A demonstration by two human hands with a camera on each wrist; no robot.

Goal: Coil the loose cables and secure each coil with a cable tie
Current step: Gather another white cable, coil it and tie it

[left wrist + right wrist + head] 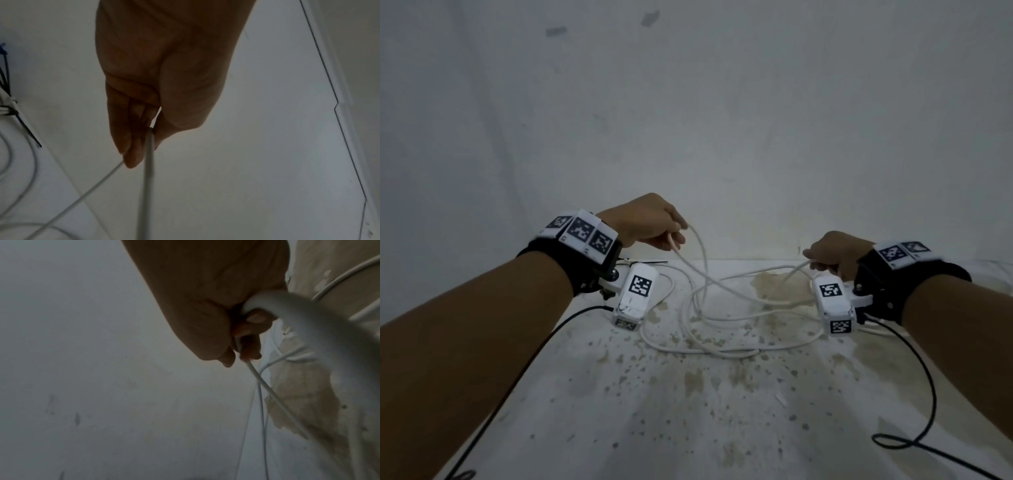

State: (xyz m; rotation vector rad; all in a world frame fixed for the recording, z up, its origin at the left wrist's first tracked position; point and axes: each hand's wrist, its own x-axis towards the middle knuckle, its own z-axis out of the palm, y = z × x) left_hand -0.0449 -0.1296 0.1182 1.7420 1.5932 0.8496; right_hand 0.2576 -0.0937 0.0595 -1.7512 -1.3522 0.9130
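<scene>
White cable (722, 322): loose loops on the stained worktop (688, 411), two strands rising to the hands. Left hand (650, 221): raised, fingers (131, 155) curled, pinching one strand. Right hand (835, 251): lower, fist closed round another strand (thumb pressed against it). Black cable ties (26, 129): beside a bundled coil at left.

Left hand (650, 222) fingertips hidden behind knuckles in head view; cable (722, 329) ends not traceable in tangle. Black ties (22, 125) cut by left-wrist frame edge, bundle beside them barely visible. Cable near right-wrist lens blurred; right hand (216, 305) dark, grip partly hidden.
</scene>
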